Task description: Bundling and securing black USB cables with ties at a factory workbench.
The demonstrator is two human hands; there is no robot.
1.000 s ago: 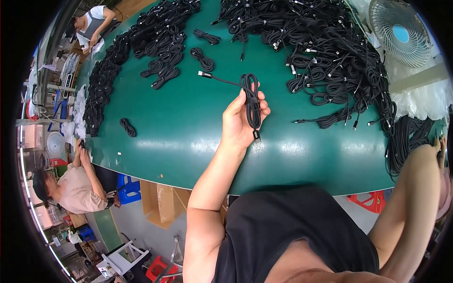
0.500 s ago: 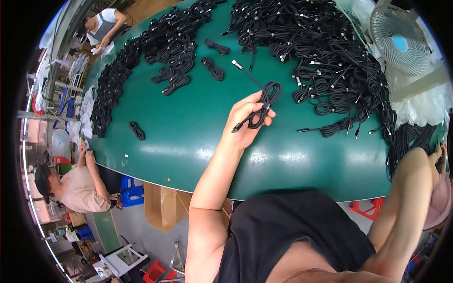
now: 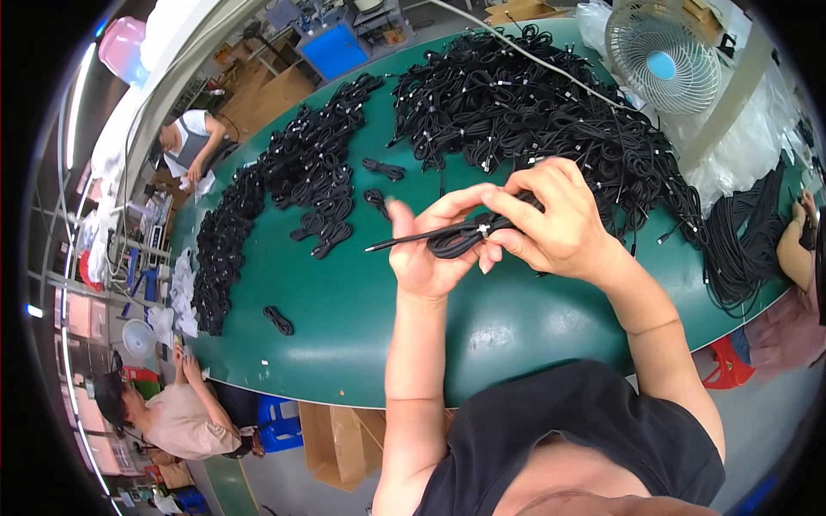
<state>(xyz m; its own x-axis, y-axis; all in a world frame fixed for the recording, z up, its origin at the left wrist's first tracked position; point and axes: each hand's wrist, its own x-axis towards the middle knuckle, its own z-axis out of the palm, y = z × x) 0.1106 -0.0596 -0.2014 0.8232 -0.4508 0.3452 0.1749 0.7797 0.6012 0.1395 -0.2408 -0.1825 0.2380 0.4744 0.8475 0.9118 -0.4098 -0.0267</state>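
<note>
My left hand [image 3: 423, 273] holds a coiled black cable [image 3: 454, 244] across its palm and fingers, with the thumb raised away from it. One cable end points left past the palm. The fingers of my right hand [image 3: 564, 228] are closed on the right side of the same coil and hide part of it. A light-coloured tie or connector shows at the coil's middle; I cannot tell which. Beyond my hands lies a large heap of black cables [image 3: 516, 103]. Two small coiled bundles, one of them a cable bundle [image 3: 383, 168], lie beyond my left hand.
A long row of coiled cables [image 3: 318, 138] runs along the left of the green table [image 3: 344, 361]. One single coil [image 3: 277, 320] lies near left. Straight black cables [image 3: 738, 245] and a fan [image 3: 661, 64] are at right. Co-workers sit left; another person's arm shows at far right.
My right hand has come from the far right to the coil and taken hold of it. The coil has turned in my left hand, and the view has shifted.
</note>
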